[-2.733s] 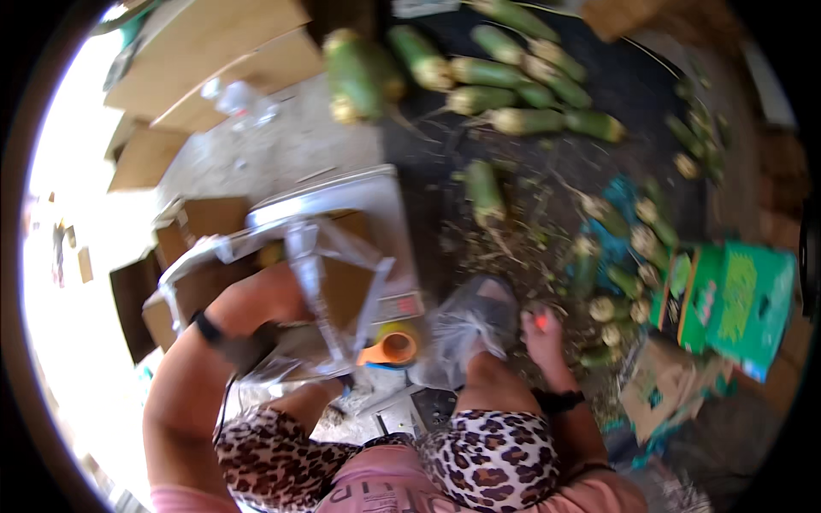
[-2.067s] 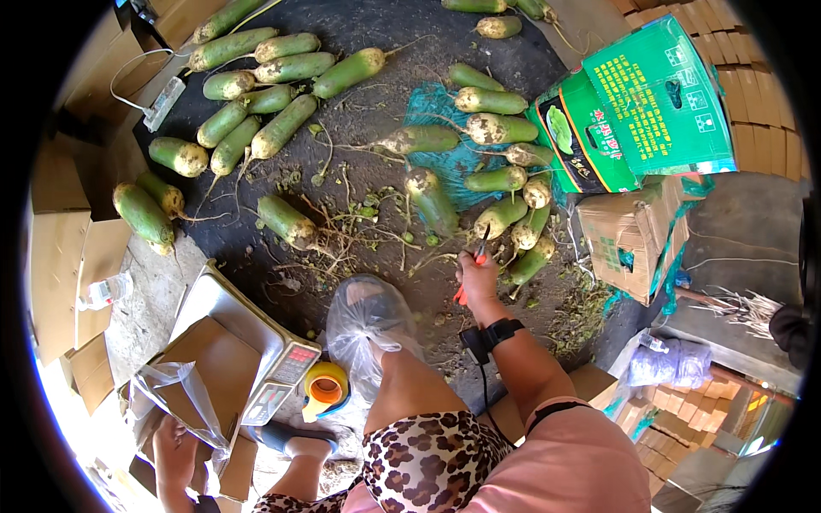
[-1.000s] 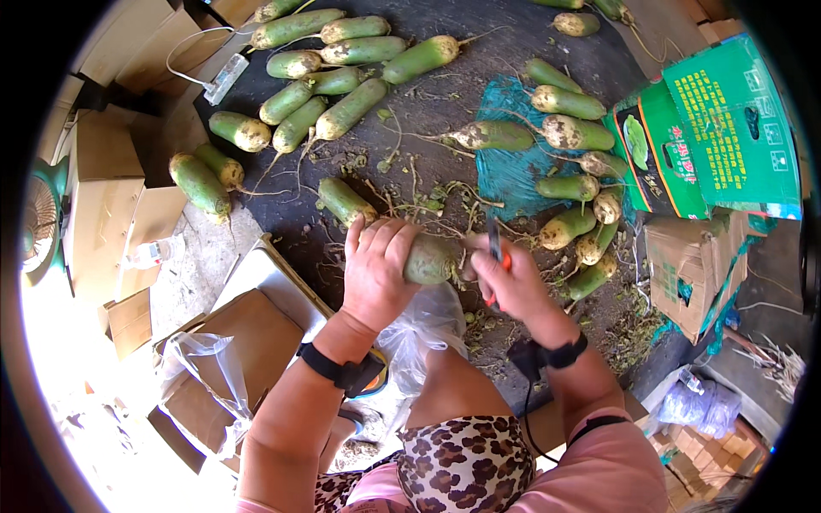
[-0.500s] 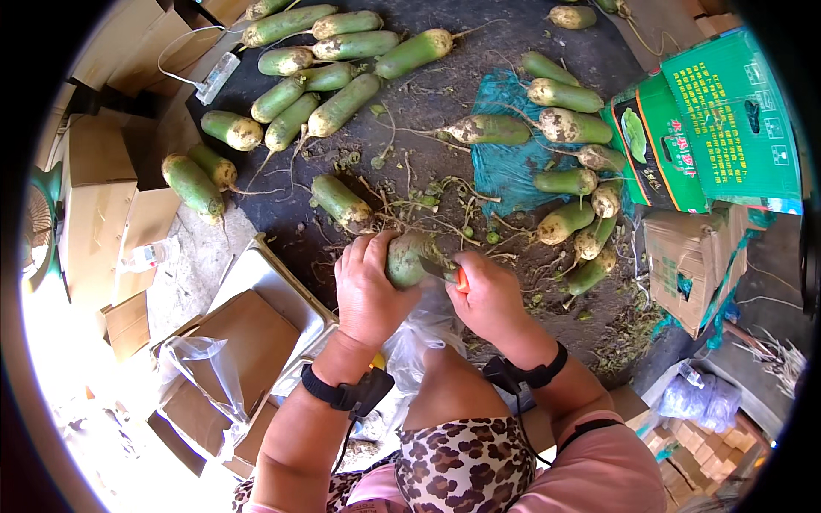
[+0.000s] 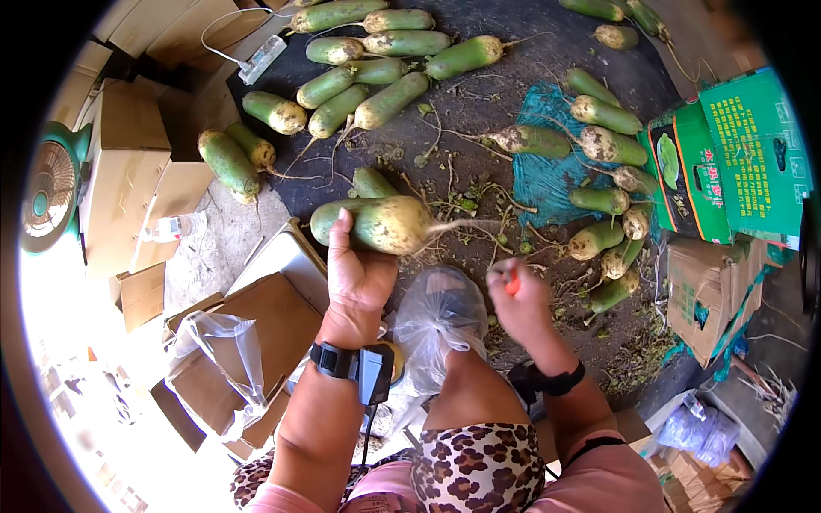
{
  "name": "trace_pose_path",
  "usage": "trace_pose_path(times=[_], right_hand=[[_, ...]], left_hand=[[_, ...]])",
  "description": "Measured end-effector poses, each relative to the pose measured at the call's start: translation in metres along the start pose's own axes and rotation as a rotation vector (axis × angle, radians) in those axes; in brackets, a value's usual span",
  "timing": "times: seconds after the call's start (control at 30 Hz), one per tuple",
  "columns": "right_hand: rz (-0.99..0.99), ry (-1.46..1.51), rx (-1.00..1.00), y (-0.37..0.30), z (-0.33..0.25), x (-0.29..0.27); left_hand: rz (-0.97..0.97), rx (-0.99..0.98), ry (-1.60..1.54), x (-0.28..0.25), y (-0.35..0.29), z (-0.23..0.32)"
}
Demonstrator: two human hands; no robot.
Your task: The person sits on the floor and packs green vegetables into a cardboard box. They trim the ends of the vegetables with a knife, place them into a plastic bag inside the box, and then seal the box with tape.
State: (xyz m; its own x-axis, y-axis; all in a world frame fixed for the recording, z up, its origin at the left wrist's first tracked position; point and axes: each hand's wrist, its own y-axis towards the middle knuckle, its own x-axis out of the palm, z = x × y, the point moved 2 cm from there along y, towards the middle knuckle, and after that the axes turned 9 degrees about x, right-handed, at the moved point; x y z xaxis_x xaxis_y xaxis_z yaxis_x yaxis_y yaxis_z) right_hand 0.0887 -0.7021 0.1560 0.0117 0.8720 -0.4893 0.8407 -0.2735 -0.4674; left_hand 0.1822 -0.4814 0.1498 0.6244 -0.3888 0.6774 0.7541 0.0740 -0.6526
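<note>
Right hand (image 5: 522,303) drawn away from held radish (image 5: 376,226) since earlier frame; root (image 5: 462,224) now points right. Far left, one round fan (image 5: 50,198). Left of centre, left hand (image 5: 363,278) palm up, wide grip, thumb (image 5: 341,232) over that one plump, soil-mottled green radish. Lower centre, one wrinkled clear plastic bag (image 5: 419,342) round foot (image 5: 440,286). Right of centre, right hand blurred, fingers curled round one orange handle (image 5: 513,282). Far right, one green carton (image 5: 753,162).

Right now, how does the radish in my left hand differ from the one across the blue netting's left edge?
The held radish is raised in your left hand; the netting radish lies flat. The held radish's root points right; the netting radish's points left. The held radish looks plumper than the netting radish, though nearer the camera. Both are green with paler root ends.
</note>
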Motion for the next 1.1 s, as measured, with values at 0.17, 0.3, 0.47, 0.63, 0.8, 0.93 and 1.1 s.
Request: trace_pose_path(times=[0.17,0.3,0.47,0.63,0.8,0.93,1.1], right_hand=[[-0.092,-0.004,-0.263,-0.002,-0.03,0.021],[0.063,-0.089,-0.367,0.015,-0.044,0.031],[0.079,-0.113,-0.25,0.024,-0.021,0.058],[-0.031,-0.117,0.059,0.07,0.047,0.084],[-0.167,0.11,0.186,0.054,0.098,0.068],[-0.328,0.111,0.4,0.021,0.042,0.067],[-0.258,-0.08,0.341,0.016,0.044,0.045]], left_hand=[[0.045,0.062,-0.114,-0.007,-0.005,-0.014],[0.036,-0.024,-0.215,0.005,-0.024,-0.026],[0.122,-0.003,-0.155,0.009,-0.043,-0.021],[-0.1,-0.138,-0.284,-0.002,-0.071,0.003],[-0.234,0.12,0.149,0.048,-0.147,0.063],[-0.332,0.464,0.448,0.033,-0.211,0.16],[-0.492,1.054,1.262,-0.01,-0.249,0.306]])
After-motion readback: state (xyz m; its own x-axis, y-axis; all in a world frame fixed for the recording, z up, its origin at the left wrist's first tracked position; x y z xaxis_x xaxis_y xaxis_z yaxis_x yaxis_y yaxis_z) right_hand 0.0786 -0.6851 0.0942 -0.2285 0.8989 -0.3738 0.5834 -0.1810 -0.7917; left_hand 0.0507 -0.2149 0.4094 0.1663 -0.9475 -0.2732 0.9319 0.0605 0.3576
